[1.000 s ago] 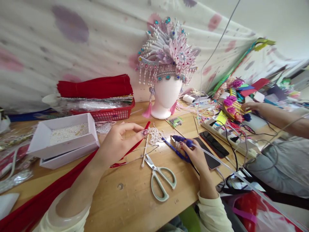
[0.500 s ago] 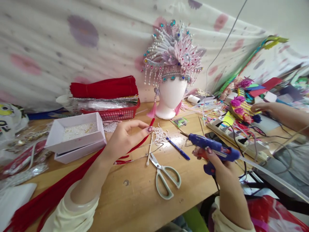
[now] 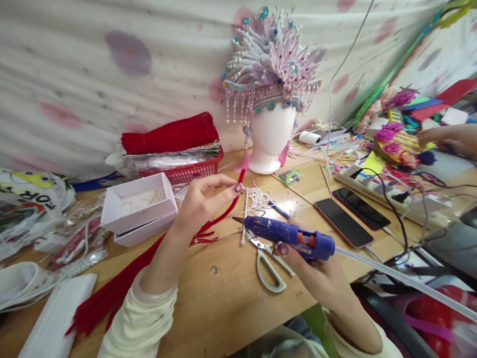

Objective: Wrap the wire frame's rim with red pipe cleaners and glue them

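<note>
My left hand (image 3: 203,204) pinches a red pipe cleaner (image 3: 227,210) between thumb and fingertips; its tip sticks up past the fingers and its tail bends down to the left. My right hand (image 3: 311,268) is wrapped round a blue hot glue gun (image 3: 286,236) with a long clear glue stick out of its back. The gun's nozzle points left, just below and apart from the pipe cleaner. Under the gun lie scissors (image 3: 272,271) with pale handles, partly hidden, and a blue pen (image 3: 278,210). A bundle of red pipe cleaners (image 3: 122,286) lies beneath my left forearm.
A white mannequin head (image 3: 272,134) wears a pink beaded headdress (image 3: 276,69). White boxes (image 3: 141,214) of beads and a red basket (image 3: 194,171) stand left. Two phones (image 3: 345,223) and a power strip (image 3: 391,194) lie right, near another person's hand (image 3: 443,136).
My right hand has brought the glue gun left, close to the pipe cleaner, uncovering the phones. My left hand keeps its pinch. The view has shifted slightly.
</note>
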The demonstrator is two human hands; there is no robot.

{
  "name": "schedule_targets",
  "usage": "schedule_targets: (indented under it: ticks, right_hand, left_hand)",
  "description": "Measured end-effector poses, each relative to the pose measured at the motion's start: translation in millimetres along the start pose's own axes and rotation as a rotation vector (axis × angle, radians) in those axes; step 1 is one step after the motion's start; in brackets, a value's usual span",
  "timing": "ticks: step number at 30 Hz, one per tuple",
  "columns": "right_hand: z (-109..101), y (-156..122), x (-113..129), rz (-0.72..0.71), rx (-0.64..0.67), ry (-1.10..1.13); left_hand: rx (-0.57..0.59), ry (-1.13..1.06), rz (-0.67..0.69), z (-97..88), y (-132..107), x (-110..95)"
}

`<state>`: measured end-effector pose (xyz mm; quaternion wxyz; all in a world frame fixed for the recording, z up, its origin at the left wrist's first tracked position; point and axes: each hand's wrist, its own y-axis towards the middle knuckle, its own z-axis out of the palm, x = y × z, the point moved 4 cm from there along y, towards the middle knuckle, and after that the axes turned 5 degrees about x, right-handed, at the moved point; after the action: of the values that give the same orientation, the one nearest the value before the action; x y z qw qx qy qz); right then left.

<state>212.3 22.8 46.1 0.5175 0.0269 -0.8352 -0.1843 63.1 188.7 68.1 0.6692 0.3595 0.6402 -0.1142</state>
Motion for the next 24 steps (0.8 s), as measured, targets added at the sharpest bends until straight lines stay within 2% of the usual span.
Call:
schedule_targets:
  ticks: [10,24]
  right_hand:
    - [11.2,6.8,5.1,0.016,0.001,0.035]
    - [9.2,5.3,2.6,-0.016,-0.006,-0.016]
  left_hand:
    - [0.016,-0.024,0.027,1.7,1.2,-3.5]
    - [0.011,-0.033,0.027,1.5,0.9,-2.6]
